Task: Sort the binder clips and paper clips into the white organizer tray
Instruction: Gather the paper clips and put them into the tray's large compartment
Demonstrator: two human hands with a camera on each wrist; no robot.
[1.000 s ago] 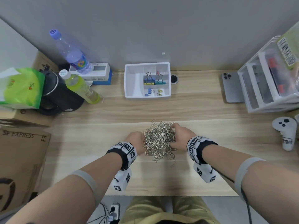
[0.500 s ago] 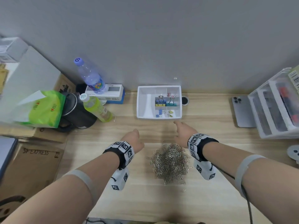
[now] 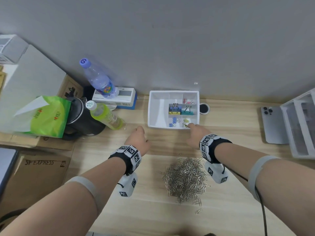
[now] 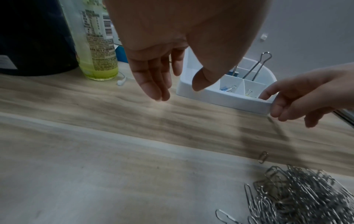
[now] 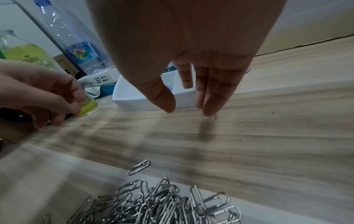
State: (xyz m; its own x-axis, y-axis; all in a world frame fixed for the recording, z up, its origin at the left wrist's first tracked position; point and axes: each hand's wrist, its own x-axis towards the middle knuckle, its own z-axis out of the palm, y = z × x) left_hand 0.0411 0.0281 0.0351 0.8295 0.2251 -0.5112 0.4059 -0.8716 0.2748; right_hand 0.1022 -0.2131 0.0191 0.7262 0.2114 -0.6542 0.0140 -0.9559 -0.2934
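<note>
The white organizer tray [image 3: 158, 109] [image 4: 220, 97] [image 5: 132, 101] stands at the back of the desk. Its right compartments hold colourful binder clips [image 3: 180, 110], and its large left compartment is bare. A heap of silver paper clips [image 3: 185, 178] [image 4: 298, 197] [image 5: 153, 204] lies on the desk in front of me. My left hand [image 3: 139, 131] [image 4: 180, 89] hovers with straight fingers just left of the tray's front left corner and holds nothing. My right hand [image 3: 191, 127] [image 5: 188, 108] has relaxed fingers, and its fingertips touch the tray's front right corner.
A water bottle [image 3: 100, 80], a green drink bottle [image 3: 105, 114], a black kettle [image 3: 81, 120] and a green bag [image 3: 46, 116] crowd the left. Cardboard boxes [image 3: 34, 176] sit lower left. A phone [image 3: 271, 123] and a drawer unit [image 3: 300, 123] stand on the right.
Both hands have let go of the paper clip heap and moved forward to the tray's front corners. The heap stays on the desk.
</note>
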